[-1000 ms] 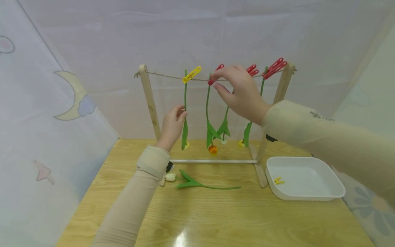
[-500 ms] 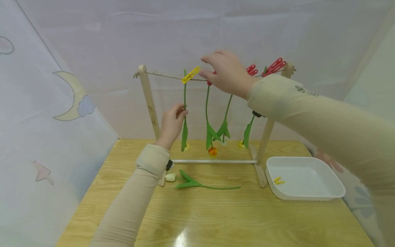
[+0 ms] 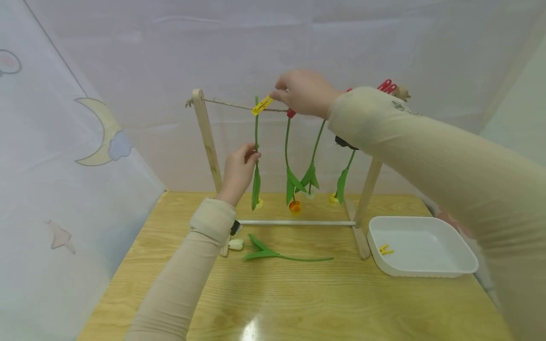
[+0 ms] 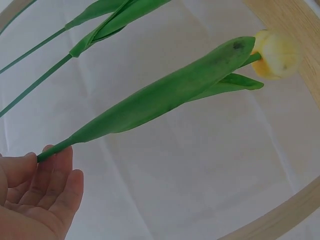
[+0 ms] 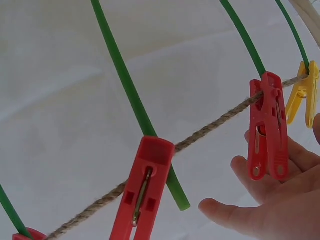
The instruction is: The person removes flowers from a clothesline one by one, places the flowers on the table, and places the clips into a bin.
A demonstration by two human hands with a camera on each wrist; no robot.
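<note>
My left hand (image 3: 238, 171) pinches the green stem of a pale yellow artificial tulip (image 4: 165, 97) between thumb and fingers; its bloom hangs downward. A yellow clothespin (image 3: 262, 105) clips that stem to a twine line (image 3: 228, 103). At the handle end of this clothespin is my right hand (image 3: 307, 92), its thumb touching or very near it; whether the fingers pinch it is hidden. In the right wrist view, the other fingers lie spread behind a red clothespin (image 5: 270, 127). Beside the held flower hangs an orange tulip (image 3: 295, 207).
Other tulips hang farther right, one by a red clothespin (image 5: 142, 195). Wooden posts (image 3: 206, 137) and a white crossbar (image 3: 298, 222) frame the line. A white tulip (image 3: 264, 254) lies on the table (image 3: 273, 298). At right, a white tray (image 3: 426, 273) holds a small yellow clothespin (image 3: 386, 249).
My right hand has let go of the red clothespin above the orange tulip and moved left to the yellow clothespin. The left hand has stayed on its stem.
</note>
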